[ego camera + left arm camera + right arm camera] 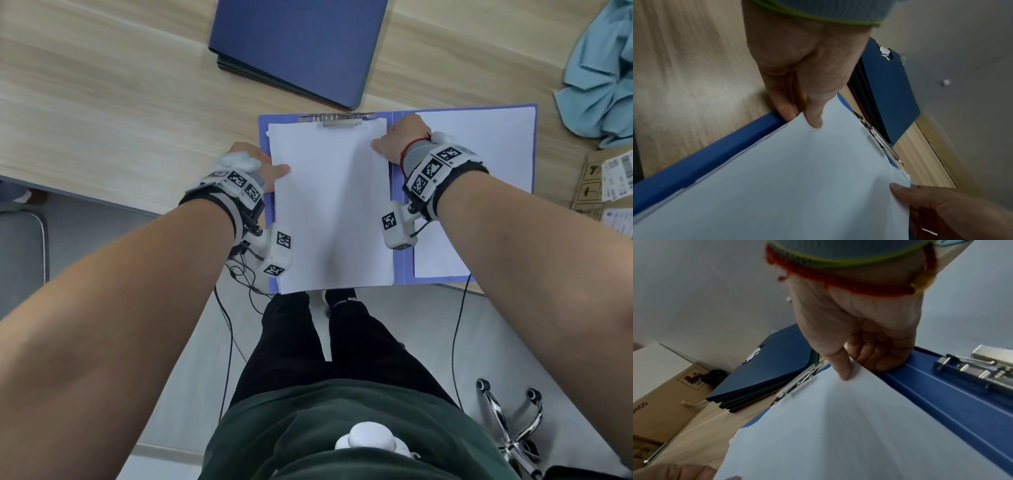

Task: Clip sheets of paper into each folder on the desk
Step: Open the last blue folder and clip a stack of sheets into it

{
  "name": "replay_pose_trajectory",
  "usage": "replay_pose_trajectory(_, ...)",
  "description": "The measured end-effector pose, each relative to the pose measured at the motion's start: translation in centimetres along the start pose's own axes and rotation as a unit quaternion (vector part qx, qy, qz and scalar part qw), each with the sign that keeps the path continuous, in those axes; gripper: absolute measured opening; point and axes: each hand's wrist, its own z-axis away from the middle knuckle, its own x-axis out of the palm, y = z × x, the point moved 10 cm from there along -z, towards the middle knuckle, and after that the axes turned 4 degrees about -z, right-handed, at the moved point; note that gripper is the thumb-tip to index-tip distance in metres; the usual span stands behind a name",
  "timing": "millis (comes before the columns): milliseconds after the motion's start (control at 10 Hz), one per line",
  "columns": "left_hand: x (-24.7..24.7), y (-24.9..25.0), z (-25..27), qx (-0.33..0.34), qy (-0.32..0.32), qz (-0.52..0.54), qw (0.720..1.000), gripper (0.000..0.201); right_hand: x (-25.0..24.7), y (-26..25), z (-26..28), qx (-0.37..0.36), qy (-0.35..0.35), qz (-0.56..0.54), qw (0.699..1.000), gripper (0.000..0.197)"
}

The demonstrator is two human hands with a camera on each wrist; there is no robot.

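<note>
An open blue folder (399, 267) lies at the desk's front edge. A stack of white sheets (332, 205) covers its left half, bowed slightly along the middle, with the top edge at the metal clip (337, 120). I cannot tell whether the sheets sit under the clip. My left hand (278, 171) pinches the stack's left edge, thumb on top (801, 116). My right hand (383, 145) pinches the right edge near the spine, thumb on top (863, 369). Another white sheet (479, 192) lies on the folder's right half. A pile of closed dark blue folders (298, 44) lies behind.
A light blue cloth (603, 78) is bunched at the far right, with cardboard boxes (603, 185) below it. A second metal clamp (972, 368) sits on the folder right of the spine. Cables hang off the desk's front edge, and a chair base (510, 431) stands on the floor.
</note>
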Motion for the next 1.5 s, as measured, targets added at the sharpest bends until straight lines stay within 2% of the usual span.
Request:
replay_pose_trajectory(100,-0.6,0.5,0.6,-0.005,-0.004,-0.125,0.992,0.063,0.1,0.2,-0.2,0.004,0.008,0.007,1.000,0.026)
replay_pose_trajectory(200,-1.7,1.3,0.8,0.003,0.022,-0.160,0.987,0.066,0.4,0.4,-0.5,0.010,0.011,0.021,1.000,0.027)
replay_pose_trajectory(300,-0.8,3.0,0.7,0.075,0.016,-0.150,0.986,0.038,1.0,-0.2,-1.1,0.007,0.016,0.122,0.992,0.020)
replay_pose_trajectory(400,0.3,4.8,1.0,0.134,-0.007,-0.116,0.984,0.027,0.6,-0.6,-1.3,0.012,0.041,0.144,0.989,0.029)
replay_pose_trajectory(500,1.3,5.4,1.3,0.152,-0.035,-0.136,0.978,0.035,0.4,-0.4,-1.3,0.023,0.043,0.142,0.989,0.048)
replay_pose_trajectory(600,1.7,5.5,1.4,0.157,-0.023,-0.171,0.972,0.045,0.2,-0.7,-0.8,0.014,0.046,0.118,0.992,0.047)
replay_pose_trajectory(700,2.0,5.6,1.1,0.145,-0.006,-0.190,0.971,0.045,0.2,-1.1,-1.1,-0.010,0.052,0.053,0.997,0.041)
replay_pose_trajectory(900,2.2,5.5,0.7,0.138,-0.012,-0.194,0.971,0.046,-0.3,-3.9,-0.7,-0.094,0.050,-0.077,0.991,0.027)
replay_pose_trajectory(1000,2.2,5.5,0.8,0.138,-0.010,-0.179,0.974,0.047,0.6,-6.4,0.2,-0.153,0.013,-0.124,0.980,0.017)
replay_pose_trajectory(1100,2.0,5.5,1.1,0.132,-0.007,-0.156,0.979,0.054,2.7,-8.8,0.9,-0.201,-0.050,-0.132,0.969,0.016)
replay_pose_trajectory(1200,1.6,5.3,1.3,0.117,0.002,-0.115,0.986,0.067,4.1,-10.5,1.6,-0.231,-0.068,-0.084,0.967,0.024)
replay_pose_trajectory(1300,1.5,5.3,1.5,0.113,-0.001,-0.090,0.989,0.086,5.1,-11.6,2.4,-0.263,-0.078,0.038,0.961,0.030)
replay_pose_trajectory(1400,1.5,5.5,1.7,0.115,-0.002,-0.088,0.989,0.101,6.3,-12.0,3.2,-0.292,-0.088,0.227,0.925,0.033)
replay_pose_trajectory(1500,1.7,5.5,1.7,0.117,-0.004,-0.085,0.990,0.104,7.2,-11.8,4.1,-0.319,-0.103,0.320,0.886,0.045)
